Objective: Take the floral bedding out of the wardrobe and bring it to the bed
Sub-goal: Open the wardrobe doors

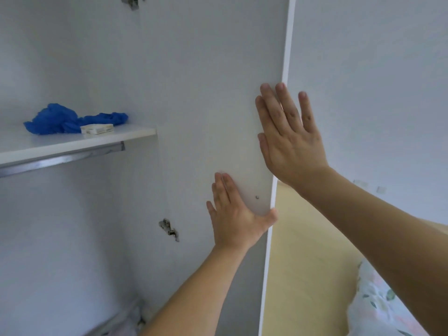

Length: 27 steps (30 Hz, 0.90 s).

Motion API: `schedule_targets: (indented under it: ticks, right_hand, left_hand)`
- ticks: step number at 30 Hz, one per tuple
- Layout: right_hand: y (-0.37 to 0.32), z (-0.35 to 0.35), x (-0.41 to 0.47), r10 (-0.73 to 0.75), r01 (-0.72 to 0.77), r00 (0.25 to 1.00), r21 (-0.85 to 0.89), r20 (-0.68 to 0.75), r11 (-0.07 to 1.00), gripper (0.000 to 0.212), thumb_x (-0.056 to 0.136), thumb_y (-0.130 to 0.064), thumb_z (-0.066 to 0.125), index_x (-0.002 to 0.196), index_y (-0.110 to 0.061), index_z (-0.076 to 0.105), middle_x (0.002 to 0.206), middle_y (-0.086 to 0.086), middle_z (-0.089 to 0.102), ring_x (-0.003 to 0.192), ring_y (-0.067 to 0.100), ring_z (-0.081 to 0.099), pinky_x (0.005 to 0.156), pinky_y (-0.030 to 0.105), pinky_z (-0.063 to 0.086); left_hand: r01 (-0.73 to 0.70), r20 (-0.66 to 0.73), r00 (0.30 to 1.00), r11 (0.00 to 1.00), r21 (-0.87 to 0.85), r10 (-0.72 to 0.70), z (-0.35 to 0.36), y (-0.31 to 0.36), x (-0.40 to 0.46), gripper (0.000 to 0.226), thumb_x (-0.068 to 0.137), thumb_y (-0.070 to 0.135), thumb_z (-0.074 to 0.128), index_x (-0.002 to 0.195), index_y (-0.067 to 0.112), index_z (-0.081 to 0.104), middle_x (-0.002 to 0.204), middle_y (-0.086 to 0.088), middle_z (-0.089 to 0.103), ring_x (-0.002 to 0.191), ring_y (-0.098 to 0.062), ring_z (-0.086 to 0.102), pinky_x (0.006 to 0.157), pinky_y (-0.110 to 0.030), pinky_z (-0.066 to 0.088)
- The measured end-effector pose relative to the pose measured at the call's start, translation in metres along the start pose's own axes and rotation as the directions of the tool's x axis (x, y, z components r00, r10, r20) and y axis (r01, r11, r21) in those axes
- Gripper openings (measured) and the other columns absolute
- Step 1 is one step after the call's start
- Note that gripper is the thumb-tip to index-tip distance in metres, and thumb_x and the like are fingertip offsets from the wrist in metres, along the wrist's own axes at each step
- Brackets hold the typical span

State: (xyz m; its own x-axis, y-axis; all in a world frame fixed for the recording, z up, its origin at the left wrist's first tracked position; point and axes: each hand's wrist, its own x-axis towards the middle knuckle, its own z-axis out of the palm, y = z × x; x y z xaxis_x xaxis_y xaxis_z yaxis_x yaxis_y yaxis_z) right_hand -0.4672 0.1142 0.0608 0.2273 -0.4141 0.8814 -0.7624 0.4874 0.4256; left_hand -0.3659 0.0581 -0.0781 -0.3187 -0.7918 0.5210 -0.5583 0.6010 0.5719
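The white wardrobe door point(206, 93) stands open in the middle of the head view, its inner face toward me. My left hand point(236, 214) lies flat on that inner face, thumb hooked round the door's edge. My right hand point(288, 139) is higher up at the same edge, fingers straight and spread, partly over the door and partly past it. Floral fabric point(378, 304) with pale leaves and flowers shows at the lower right under my right forearm. A little pale patterned cloth point(126, 321) is visible at the wardrobe's bottom.
Inside the wardrobe, a white shelf point(72, 141) carries crumpled blue cloth point(65, 118) and a small white box point(97, 129). A metal rail point(60, 160) runs under it. Hinges point(169, 230) sit on the door. A yellow surface point(308, 263) and white wall lie right.
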Motion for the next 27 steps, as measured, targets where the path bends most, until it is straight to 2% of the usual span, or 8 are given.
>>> schedule_targets:
  ticks: [4, 12, 16, 18, 21, 25, 27]
  right_hand:
    - [0.022, 0.027, -0.006, 0.005, -0.005, 1.000, -0.016, 0.016, 1.000, 0.057, 0.101, -0.030, 0.029, 0.152, -0.007, 0.017, 0.161, 0.009, 0.012, 0.149, 0.026, 0.009, 0.121, 0.048, 0.004]
    - [0.032, 0.050, -0.008, -0.002, 0.004, 0.999, 0.039, -0.042, 0.999, 0.056, 0.101, -0.030, 0.030, 0.152, -0.007, 0.019, 0.160, 0.009, 0.017, 0.148, 0.026, 0.013, 0.121, 0.047, 0.009]
    - [0.028, 0.047, -0.008, 0.017, -0.016, 1.000, 0.042, -0.025, 0.999, 0.056, 0.101, -0.028, 0.028, 0.152, -0.006, 0.017, 0.160, 0.010, 0.015, 0.149, 0.025, 0.012, 0.121, 0.047, 0.004]
    - [0.019, 0.044, -0.008, 0.015, -0.014, 1.000, 0.057, -0.014, 0.998, 0.058, 0.100, -0.026, 0.031, 0.152, -0.004, 0.015, 0.161, 0.010, 0.012, 0.149, 0.025, 0.009, 0.121, 0.047, 0.001]
    - [-0.007, 0.039, -0.005, -0.009, 0.009, 1.000, 0.109, -0.001, 0.994, 0.060, 0.099, -0.026, 0.033, 0.152, -0.004, 0.014, 0.161, 0.011, 0.010, 0.149, 0.025, 0.007, 0.120, 0.047, -0.003]
    - [-0.070, 0.039, 0.004, -0.068, 0.053, 0.996, 0.235, 0.057, 0.971, 0.064, 0.099, -0.033, 0.031, 0.153, -0.005, 0.009, 0.161, 0.011, 0.002, 0.149, 0.026, 0.000, 0.119, 0.046, -0.010]
    - [-0.116, 0.040, 0.007, -0.116, 0.080, 0.989, 0.327, 0.091, 0.942, 0.065, 0.099, -0.034, 0.030, 0.152, -0.004, 0.008, 0.161, 0.012, 0.000, 0.149, 0.026, -0.003, 0.119, 0.046, -0.010]
  left_hand:
    - [0.038, -0.023, 0.999, 0.999, -0.003, -0.038, 0.024, 0.018, 0.016, 0.136, 0.054, 0.082, 0.049, 0.153, 0.008, -0.007, 0.163, -0.008, -0.004, 0.150, -0.024, 0.000, 0.115, -0.060, 0.016]
    - [-0.012, -0.069, 0.998, 0.999, -0.036, 0.009, 0.053, 0.016, 0.029, 0.135, 0.059, 0.079, 0.051, 0.152, 0.003, -0.010, 0.162, -0.015, -0.010, 0.150, -0.030, -0.007, 0.117, -0.057, 0.016]
    - [-0.154, -0.067, 0.987, 0.979, -0.133, 0.146, 0.053, -0.003, 0.030, 0.133, 0.065, 0.085, 0.051, 0.153, 0.010, -0.014, 0.162, -0.007, -0.018, 0.148, -0.021, -0.019, 0.121, -0.049, 0.004]
    - [-0.243, -0.054, 0.970, 0.960, -0.137, 0.238, 0.045, -0.028, 0.032, 0.117, 0.074, 0.083, 0.044, 0.154, 0.020, -0.012, 0.162, 0.001, -0.017, 0.147, -0.013, -0.019, 0.121, -0.050, 0.005]
    - [-0.221, -0.033, 0.975, 0.975, 0.002, 0.221, 0.026, -0.080, 0.036, 0.097, 0.083, 0.078, 0.034, 0.154, 0.028, -0.010, 0.162, 0.007, -0.016, 0.145, -0.006, -0.023, 0.120, -0.051, 0.001]
    - [-0.107, -0.020, 0.993, 0.973, 0.204, 0.113, -0.012, -0.151, 0.030, 0.081, 0.094, 0.056, 0.035, 0.155, 0.018, -0.003, 0.164, -0.002, -0.008, 0.150, -0.019, -0.010, 0.121, -0.051, 0.005]
    - [-0.036, -0.026, 0.999, 0.962, 0.270, 0.044, -0.037, -0.189, 0.019, 0.079, 0.096, 0.056, 0.031, 0.155, 0.019, -0.005, 0.164, -0.002, -0.009, 0.150, -0.020, -0.009, 0.121, -0.045, -0.001]
